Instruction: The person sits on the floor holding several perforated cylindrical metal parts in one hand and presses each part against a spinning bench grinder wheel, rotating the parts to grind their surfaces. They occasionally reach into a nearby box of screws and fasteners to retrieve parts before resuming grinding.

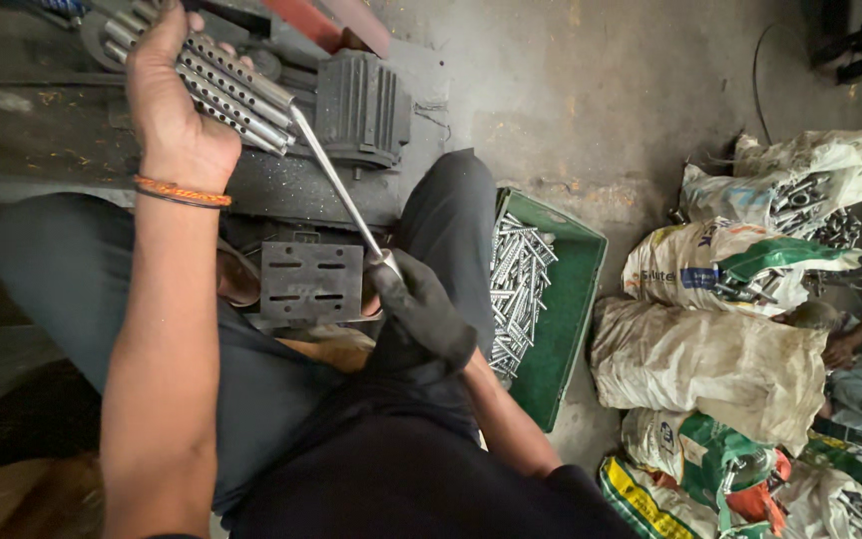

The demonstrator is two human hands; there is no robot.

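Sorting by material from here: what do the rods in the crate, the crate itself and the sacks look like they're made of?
Rods: bare grey metal, probably steel, going by the dull silvery glint. Crate: green moulded plastic by its look, matte and dusty. Sacks: woven plastic fabric, seemingly, off-white and grimy, creased like cloth.

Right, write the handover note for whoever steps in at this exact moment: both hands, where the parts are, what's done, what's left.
Left hand: bare, gripping a bundle of perforated metal tubes up on the machine bed.
Right hand: in a dark glove, closed on the lower end of a long steel rod whose tip goes into the bundle.
Parts: green crate of threaded bolts by the right knee; sacks of more metal parts beyond it.
Done: cannot tell how many pieces are finished.
Left: the crate is well stocked.
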